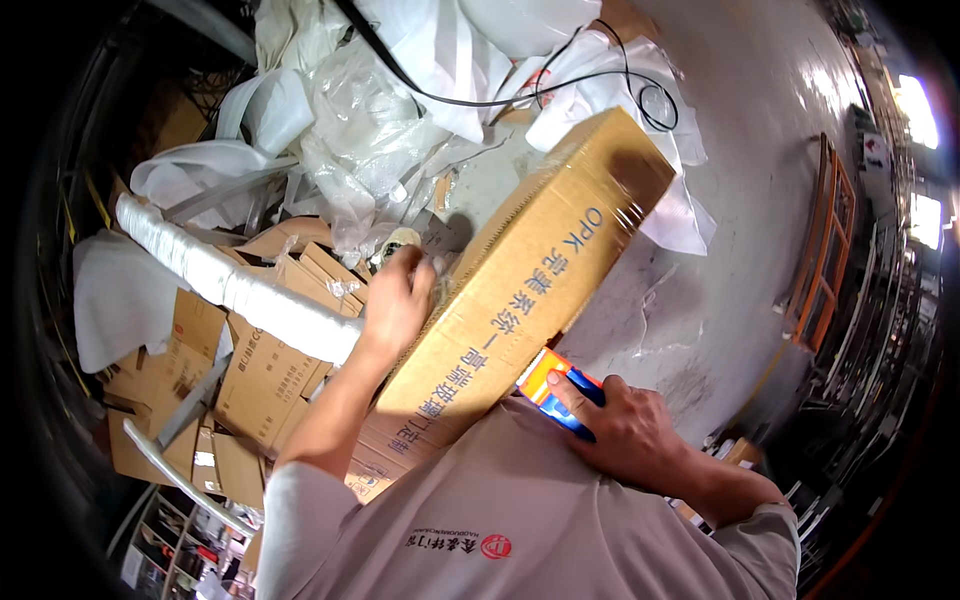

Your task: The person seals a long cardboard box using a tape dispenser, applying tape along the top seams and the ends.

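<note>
A long brown cardboard box [535, 265] with dark printing slants across the middle, its lower end against my shirt. Shiny clear tape [628, 205] crosses its far end. At the box's left side my left hand [400, 300] is closed, fingers curled down. Something clear and glossy shows beside those fingers, but I cannot make out what they hold. My right hand [625, 425] grips a blue-and-orange tool that looks like a tape dispenser [558, 392], by the box's right edge, with the index finger stretched along its top.
Flattened cartons [265, 385] pile up on the left under a white wrapped roll [245, 295]. Clear plastic film [350, 130] and white foam sheets heap at the back. A black strap [480, 102] loops over them. An orange metal frame [825, 245] stands on the right.
</note>
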A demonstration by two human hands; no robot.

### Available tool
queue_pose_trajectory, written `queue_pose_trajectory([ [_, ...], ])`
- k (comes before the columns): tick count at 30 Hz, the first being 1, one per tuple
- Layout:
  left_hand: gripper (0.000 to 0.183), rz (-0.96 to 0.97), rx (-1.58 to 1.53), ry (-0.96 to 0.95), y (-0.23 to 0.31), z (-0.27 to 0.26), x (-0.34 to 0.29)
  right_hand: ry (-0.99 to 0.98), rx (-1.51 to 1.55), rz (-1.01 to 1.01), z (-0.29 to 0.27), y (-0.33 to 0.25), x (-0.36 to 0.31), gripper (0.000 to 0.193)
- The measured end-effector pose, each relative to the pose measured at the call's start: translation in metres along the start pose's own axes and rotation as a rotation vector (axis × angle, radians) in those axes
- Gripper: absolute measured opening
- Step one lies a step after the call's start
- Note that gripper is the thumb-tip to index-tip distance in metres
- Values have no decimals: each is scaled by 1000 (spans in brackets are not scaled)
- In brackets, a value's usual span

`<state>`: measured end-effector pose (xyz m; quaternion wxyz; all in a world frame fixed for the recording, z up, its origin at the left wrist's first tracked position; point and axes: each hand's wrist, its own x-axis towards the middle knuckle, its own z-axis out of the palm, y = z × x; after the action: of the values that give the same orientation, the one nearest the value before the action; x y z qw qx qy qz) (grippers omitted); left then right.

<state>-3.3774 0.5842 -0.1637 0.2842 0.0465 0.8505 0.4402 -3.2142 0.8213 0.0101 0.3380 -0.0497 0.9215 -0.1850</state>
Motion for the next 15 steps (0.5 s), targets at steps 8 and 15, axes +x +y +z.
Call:
queue_pose_trajectory([
  [8, 101, 488, 598, 50, 54, 58, -133, 230, 121, -180, 29, 27, -13, 74],
  [15, 90, 377, 606, 193, 46, 73, -127, 208, 81, -182, 58, 50, -27, 77],
])
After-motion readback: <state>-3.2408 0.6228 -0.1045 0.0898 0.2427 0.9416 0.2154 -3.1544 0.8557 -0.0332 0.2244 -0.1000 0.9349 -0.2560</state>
